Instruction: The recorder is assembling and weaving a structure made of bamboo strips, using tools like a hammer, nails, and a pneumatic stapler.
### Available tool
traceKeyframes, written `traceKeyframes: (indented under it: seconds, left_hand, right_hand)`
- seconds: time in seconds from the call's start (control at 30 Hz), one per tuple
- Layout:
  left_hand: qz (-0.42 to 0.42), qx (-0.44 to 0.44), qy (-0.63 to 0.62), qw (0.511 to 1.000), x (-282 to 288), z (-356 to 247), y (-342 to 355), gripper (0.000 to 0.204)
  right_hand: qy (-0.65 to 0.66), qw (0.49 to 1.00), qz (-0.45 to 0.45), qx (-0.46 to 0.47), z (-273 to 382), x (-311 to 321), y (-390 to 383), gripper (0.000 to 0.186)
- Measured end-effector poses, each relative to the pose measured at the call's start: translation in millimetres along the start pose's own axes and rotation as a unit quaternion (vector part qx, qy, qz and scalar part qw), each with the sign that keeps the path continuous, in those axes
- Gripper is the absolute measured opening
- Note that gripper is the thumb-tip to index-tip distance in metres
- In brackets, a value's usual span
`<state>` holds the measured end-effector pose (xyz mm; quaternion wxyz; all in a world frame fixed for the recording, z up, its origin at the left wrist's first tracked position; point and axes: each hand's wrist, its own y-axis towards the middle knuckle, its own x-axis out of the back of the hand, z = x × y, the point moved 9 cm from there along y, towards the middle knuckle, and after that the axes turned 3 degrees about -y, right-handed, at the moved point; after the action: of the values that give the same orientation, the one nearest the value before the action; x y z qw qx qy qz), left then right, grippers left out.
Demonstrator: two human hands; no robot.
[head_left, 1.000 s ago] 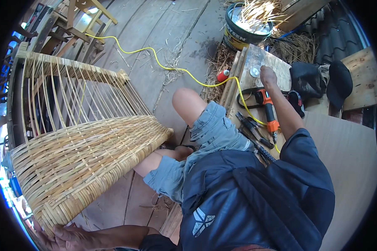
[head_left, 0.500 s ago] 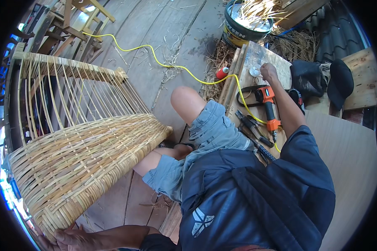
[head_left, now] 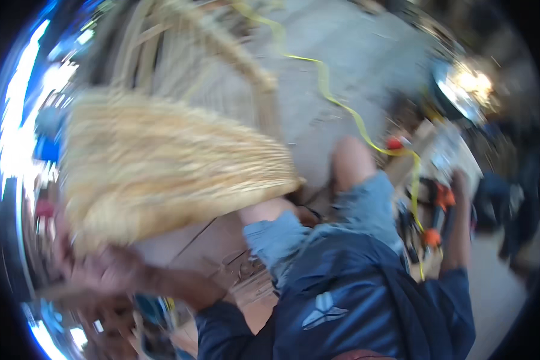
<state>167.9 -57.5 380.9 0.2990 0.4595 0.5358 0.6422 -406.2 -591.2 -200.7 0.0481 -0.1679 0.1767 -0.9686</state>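
Note:
Motion smears the whole head view. A woven cane panel on a wooden frame (head_left: pixel 174 162) leans at my left, its near part densely woven and its far part bare upright strands. At its near left corner is my left hand (head_left: pixel 105 267), touching or gripping the edge; the fingers are too blurred to read. My right hand (head_left: pixel 460 180) reaches out to the right, beside a clear plastic bag or container (head_left: pixel 445 153) on a wooden board. Whether anything is in its fingers is hidden by blur.
An orange-and-black power tool (head_left: pixel 444 197) lies below my right hand, near dark-handled tools. A yellow hose or cord (head_left: pixel 357 117) crosses the floor. Farther off stand a bucket (head_left: pixel 453 90) of pale strips and a small red item (head_left: pixel 396 143).
The view has swung left, so everything sits farther right in the picture and is blurred. My left hand stays at the panel's near corner; my right remains by the clear plastic.

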Motion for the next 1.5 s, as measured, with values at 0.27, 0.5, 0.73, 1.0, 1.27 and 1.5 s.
traceKeyframes:
  seconds: [0.27, 0.5, 0.73, 1.0, 1.27, 1.5]
  left_hand:
    - [0.003, 0.096, -0.323, 0.941, -14.6, 8.1, -6.7, 0.071]
    - [0.009, 0.085, -0.315, 0.945, -8.9, 1.0, -4.9, 0.07]
    - [0.05, 0.048, -0.296, 0.953, -12.6, -9.6, 3.8, 0.067]
    - [0.05, 0.06, -0.29, 0.954, -9.8, -4.7, 2.7, 0.065]
    - [0.053, 0.054, -0.278, 0.958, -8.7, -4.3, 3.0, 0.065]
    - [0.055, 0.055, -0.281, 0.957, -10.6, -4.1, 2.2, 0.067]
  right_hand:
    - [0.063, 0.986, -0.03, 0.153, 201.8, -70.0, -91.1, 0.022]
    - [0.128, 0.868, 0.277, 0.392, 484.4, -276.5, -304.8, 0.016]
    - [0.171, 0.68, 0.518, 0.489, 584.8, -346.7, -493.7, 0.013]
    - [0.066, 0.659, 0.503, 0.555, 582.1, -364.4, -528.8, 0.012]
    - [0.035, 0.562, 0.336, 0.755, 594.3, -342.1, -547.4, 0.017]
    - [0.063, 0.561, 0.308, 0.766, 597.1, -332.6, -542.2, 0.019]
